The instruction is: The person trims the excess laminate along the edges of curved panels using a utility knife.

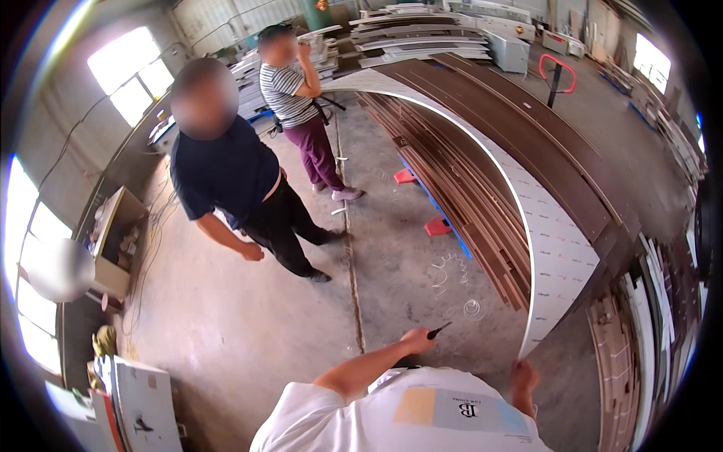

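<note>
Left hand [416, 341], at the lower centre of the frame, has its grip closed around a black-handled pointed tool [437, 331], tip directed to the right, above the concrete floor [399, 279]. Right hand [525, 373], lower right of centre, has its grip clamped on the lower tip of a long white printed-faced sheet [553, 248], which extends to the upper centre beside stacked brown strips [459, 200]. Two people stand at upper left of centre, hands off the sheet.

Workshop, concrete floor [241, 331], stacked brown boards [459, 192], red-handled pallet jack [555, 84], piled pale panels [422, 39]
</note>
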A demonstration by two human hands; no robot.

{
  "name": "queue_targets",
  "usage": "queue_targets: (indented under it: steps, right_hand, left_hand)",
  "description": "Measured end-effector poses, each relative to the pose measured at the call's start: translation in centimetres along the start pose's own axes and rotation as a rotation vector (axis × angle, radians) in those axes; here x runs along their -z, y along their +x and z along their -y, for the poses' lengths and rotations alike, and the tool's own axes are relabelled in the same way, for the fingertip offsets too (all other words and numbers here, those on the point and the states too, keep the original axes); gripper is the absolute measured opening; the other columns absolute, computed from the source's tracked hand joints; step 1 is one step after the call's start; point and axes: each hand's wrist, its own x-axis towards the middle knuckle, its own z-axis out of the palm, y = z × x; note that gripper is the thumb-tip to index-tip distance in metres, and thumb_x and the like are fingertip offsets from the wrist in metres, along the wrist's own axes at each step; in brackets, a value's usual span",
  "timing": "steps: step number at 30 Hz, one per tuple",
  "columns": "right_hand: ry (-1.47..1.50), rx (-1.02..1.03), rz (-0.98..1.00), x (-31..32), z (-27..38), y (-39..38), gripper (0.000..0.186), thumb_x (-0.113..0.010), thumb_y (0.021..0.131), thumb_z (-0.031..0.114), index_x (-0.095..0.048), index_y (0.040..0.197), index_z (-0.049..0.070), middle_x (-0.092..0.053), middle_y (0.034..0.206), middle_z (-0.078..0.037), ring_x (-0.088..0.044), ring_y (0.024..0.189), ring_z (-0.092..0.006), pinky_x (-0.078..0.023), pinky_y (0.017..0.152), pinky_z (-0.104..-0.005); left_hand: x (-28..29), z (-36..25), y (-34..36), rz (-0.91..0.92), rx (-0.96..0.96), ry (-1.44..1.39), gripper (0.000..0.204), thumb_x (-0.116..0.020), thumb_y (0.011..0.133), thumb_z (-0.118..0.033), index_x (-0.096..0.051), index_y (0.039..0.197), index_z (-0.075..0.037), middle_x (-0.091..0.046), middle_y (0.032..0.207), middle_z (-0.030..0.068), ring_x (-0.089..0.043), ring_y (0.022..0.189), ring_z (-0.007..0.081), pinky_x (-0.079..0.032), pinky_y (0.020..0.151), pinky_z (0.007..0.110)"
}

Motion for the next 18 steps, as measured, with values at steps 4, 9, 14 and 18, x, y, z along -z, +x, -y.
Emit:
queue_targets:
  steps: [4,9,14,18]
  right_hand:
    - [0.089,0.162,-0.001,-0.8,-1.0,0.9,0.030,-0.070,0.090,0.035,-0.069,0.072,0.011,-0.067,0.069,-0.015,-0.067,0.066,-0.0387,-0.051,0.063,-0.0518]
    - [0.248,0.242,-0.014,-0.6,-1.7,1.8,0.029,-0.072,0.088,0.036,-0.067,0.070,0.012,-0.068,0.069,-0.015,-0.067,0.064,-0.0399,-0.050,0.061,-0.0536]
    - [0.328,0.255,0.102,1.6,-1.1,2.5,0.026,-0.071,0.089,0.036,-0.071,0.074,0.014,-0.070,0.071,-0.014,-0.068,0.065,-0.0393,-0.051,0.061,-0.0527]
    - [0.287,0.238,0.146,1.4,-1.8,2.3,0.024,-0.069,0.090,0.035,-0.072,0.078,0.014,-0.071,0.071,-0.014,-0.068,0.066,-0.0389,-0.051,0.061,-0.0524]
  left_hand:
    - [-6.4,-8.0,2.9,0.006,-0.004,-0.128,0.042,-0.072,0.086,-0.047,-0.072,0.092,-0.005,-0.072,0.077,0.0156,-0.072,0.074,0.0317,-0.056,0.069,0.047]
    - [-14.1,-18.7,4.6,-0.096,-0.032,-0.383,0.046,-0.075,0.086,-0.050,-0.072,0.094,-0.005,-0.070,0.076,0.0137,-0.069,0.068,0.0287,-0.055,0.066,0.044]
    - [-19.4,-21.0,6.3,-0.093,-0.043,-0.452,0.043,-0.077,0.086,-0.044,-0.071,0.097,-0.003,-0.073,0.080,0.0140,-0.071,0.070,0.0282,-0.056,0.069,0.044]
    - [-20.4,-20.9,7.4,-0.042,-0.090,-0.397,0.037,-0.077,0.088,-0.039,-0.073,0.091,-0.003,-0.077,0.082,0.0102,-0.073,0.072,0.0226,-0.056,0.074,0.040]
